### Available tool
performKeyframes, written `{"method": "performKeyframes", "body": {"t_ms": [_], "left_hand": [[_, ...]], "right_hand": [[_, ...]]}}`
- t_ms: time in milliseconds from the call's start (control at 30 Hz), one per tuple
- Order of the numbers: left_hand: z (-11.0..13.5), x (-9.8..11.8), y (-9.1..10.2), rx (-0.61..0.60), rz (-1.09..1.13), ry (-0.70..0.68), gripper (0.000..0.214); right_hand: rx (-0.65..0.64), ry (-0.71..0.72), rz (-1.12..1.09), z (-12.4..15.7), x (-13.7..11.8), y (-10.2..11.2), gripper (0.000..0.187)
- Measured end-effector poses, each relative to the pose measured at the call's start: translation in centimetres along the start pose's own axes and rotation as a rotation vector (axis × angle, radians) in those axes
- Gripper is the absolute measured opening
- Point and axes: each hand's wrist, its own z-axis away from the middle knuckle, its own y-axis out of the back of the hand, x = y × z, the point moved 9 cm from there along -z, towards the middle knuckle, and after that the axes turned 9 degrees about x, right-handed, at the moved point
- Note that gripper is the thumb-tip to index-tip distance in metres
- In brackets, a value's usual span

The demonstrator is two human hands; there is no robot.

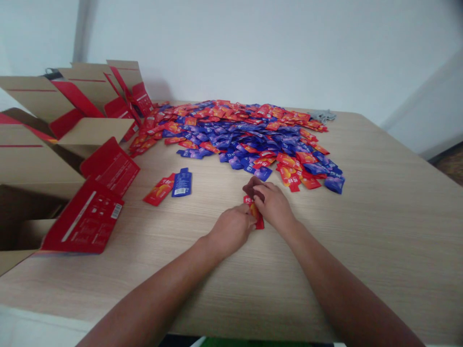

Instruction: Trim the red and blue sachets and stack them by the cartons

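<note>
Just in front of me, a red sachet (259,222) with orange print lies on the table, partly covered by my fingers. My left hand (231,230) is closed at its left side, gripping it. Above it, my right hand (274,206) pinches a dark reddish-brown flat piece (252,187), blurred; whether it is another sachet I cannot tell. To the left, a loose red sachet (159,190) rests against a blue sachet (182,183) lying with its barcode side up. A wide heap of red and blue sachets (231,137) spreads beyond my hands.
Open cardboard boxes (39,159) with red printed flaps (87,219) crowd the left side, their flaps reaching over the table (379,231). A grey crumpled cloth-like item (323,115) lies behind the heap at right. A white wall (271,53) stands at the back.
</note>
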Motion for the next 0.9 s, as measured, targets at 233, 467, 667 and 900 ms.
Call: {"method": "performKeyframes", "body": {"t_ms": [233, 467, 667, 900], "left_hand": [[0.0, 0.0, -0.1, -0.047, -0.04, -0.043, 0.021], [0.2, 0.0, 0.0, -0.052, -0.059, 0.0, 0.021], [0.6, -0.1, -0.1, -0.16, -0.249, 0.042, 0.026], [0.4, -0.8, -0.3, -0.125, -0.241, 0.031, 0.026]], "right_hand": [[0.101, 0.015, -0.177, 1.1, 0.0, 2.1, 0.033], [-0.167, 0.185, -0.371, 2.4, -2.9, 2.0, 0.039], [-0.051, 0.083, -0.251, 0.9, 0.1, 0.8, 0.036], [0.021, 0.035, -0.173, 0.9, 1.4, 0.8, 0.036]]}}
